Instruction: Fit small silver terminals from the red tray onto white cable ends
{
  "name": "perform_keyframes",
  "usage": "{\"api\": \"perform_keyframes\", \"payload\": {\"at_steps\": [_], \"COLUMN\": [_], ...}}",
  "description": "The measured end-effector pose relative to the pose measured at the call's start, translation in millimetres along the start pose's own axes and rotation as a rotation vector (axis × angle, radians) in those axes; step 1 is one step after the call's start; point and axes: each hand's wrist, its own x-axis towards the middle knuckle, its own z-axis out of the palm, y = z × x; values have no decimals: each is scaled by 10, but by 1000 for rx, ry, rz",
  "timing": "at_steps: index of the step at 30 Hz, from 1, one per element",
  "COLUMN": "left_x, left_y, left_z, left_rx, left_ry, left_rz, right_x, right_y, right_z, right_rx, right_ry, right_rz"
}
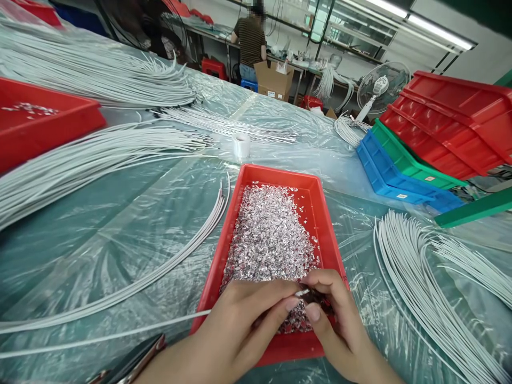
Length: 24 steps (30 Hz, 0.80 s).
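The left hand (240, 320) pinches a white cable (196, 315) near its end, over the small shiny pieces (272, 234) heaped in a red tray (292, 346) on the worktop (80, 272). The right hand (340, 320) curls its fingers and thumb beside that tip; whether it grips anything, I cannot tell.

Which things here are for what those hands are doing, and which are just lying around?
Probably in use:
Thin white cable, running to the left hand
Shallow red plastic tray, under left hand and right hand
Small shiny silver pieces, heaped inside

Probably just lying about:
Small round white roll
Stacked red, green and blue plastic crates
Brown cardboard box
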Motion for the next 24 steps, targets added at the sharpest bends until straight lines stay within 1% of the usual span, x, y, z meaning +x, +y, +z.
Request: {"api": "perform_keyframes", "payload": {"at_steps": [6, 11, 16, 21, 24], "left_x": [45, 44, 17, -33, -68], "left_y": [37, -2, -26, -68, -102], "left_z": [-72, -46, -36, -13, 20], "left_rx": [36, 86, 83, 69, 81], "left_ry": [-67, 2, -21, -36, 2], "left_rz": [22, 54, 74, 63, 95], "right_x": [-10, -16, -31, -32, -24], "right_y": [1, 10, -8, -32, -47], "right_z": [5, 14, 0, -17, -12], "right_rx": [-66, -107, -105, -40, 0], "right_ry": [48, 68, 82, 37, 20], "right_rz": [-28, -31, -10, 28, 29]}}
